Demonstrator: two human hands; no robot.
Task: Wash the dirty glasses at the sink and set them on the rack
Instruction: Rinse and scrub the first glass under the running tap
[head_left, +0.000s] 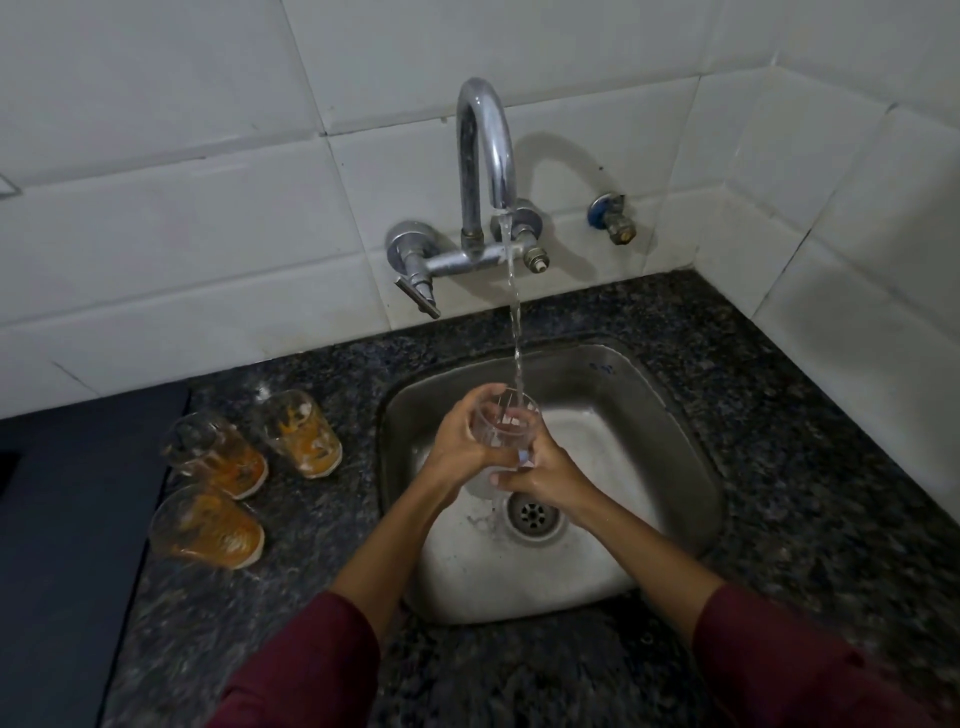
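Observation:
Over the steel sink (670, 415) I hold a clear glass (506, 423) upright under the running stream from the chrome tap (485, 156). My left hand (460, 444) wraps its left side, fingers reaching the rim. My right hand (540, 475) grips its base from the right. Water falls into the glass's mouth. Three dirty glasses smeared with orange residue stand upside down on the counter to the left: one at the back (301, 434), one in the middle (215, 454), one nearest me (205, 527). No rack is in view.
Dark speckled granite counter (779, 467) surrounds the sink. A dark flat surface (67, 519) lies at the far left. White tiled walls (208, 208) meet in a corner at the right, with a small blue-capped valve (613, 215) beside the tap. The drain (532, 514) sits below my hands.

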